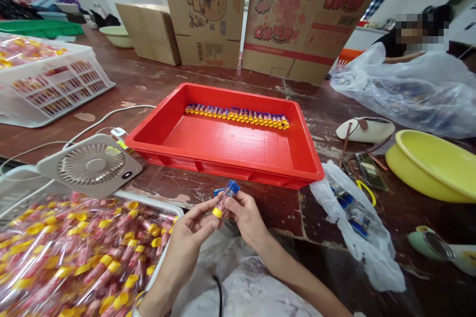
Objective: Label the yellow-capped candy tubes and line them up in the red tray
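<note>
In front of my body, both hands hold a small clear candy tube [223, 202] with a yellow cap at its lower end and blue at its upper end. My left hand [195, 223] is closed at the tube's left side, and a bit of blue shows by its fingertips. My right hand [246, 214] pinches the tube from the right. Just beyond stands a red tray [226, 168], with a row of similar tubes [238, 115] along its far side. Left of my forearm, a bin [174, 208] is heaped with yellow-capped tubes [85, 247].
A small fan [98, 163] with a white cable stands left of the tray. A white crate [67, 91] of tubes is further back. On the right are a plastic bag [375, 252] with blue pieces, a pouch [366, 130] and a yellow basin [439, 168]. Cardboard boxes [293, 20] stand behind; a person sits far right.
</note>
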Available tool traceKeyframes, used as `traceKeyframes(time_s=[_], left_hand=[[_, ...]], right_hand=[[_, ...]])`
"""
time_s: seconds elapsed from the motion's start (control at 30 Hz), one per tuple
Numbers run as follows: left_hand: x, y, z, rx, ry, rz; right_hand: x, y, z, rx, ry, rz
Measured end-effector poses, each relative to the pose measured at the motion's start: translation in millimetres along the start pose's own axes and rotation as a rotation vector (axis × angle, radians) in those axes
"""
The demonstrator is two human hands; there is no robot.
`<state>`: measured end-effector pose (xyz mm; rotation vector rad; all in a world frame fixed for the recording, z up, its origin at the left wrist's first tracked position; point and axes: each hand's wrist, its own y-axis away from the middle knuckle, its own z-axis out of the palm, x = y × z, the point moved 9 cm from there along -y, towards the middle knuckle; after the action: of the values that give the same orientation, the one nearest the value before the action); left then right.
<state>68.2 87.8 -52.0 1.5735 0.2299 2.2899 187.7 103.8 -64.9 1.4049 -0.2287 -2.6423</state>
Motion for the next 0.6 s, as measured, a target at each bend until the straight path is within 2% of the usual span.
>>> traceKeyframes(time_s=[0.13,0.27,0.6], left_hand=[[-1,-1,-11,0.133,0.037,0.012],[-2,-3,-15,0.207,0.066,0.034],[-3,-7,-20,0.274,0.076,0.069]], right_hand=[[4,0,0,0.009,-0.014,0.006],[6,2,3,0.006,-0.004,-0.003],[9,3,6,0.010,-0.008,-0.001]])
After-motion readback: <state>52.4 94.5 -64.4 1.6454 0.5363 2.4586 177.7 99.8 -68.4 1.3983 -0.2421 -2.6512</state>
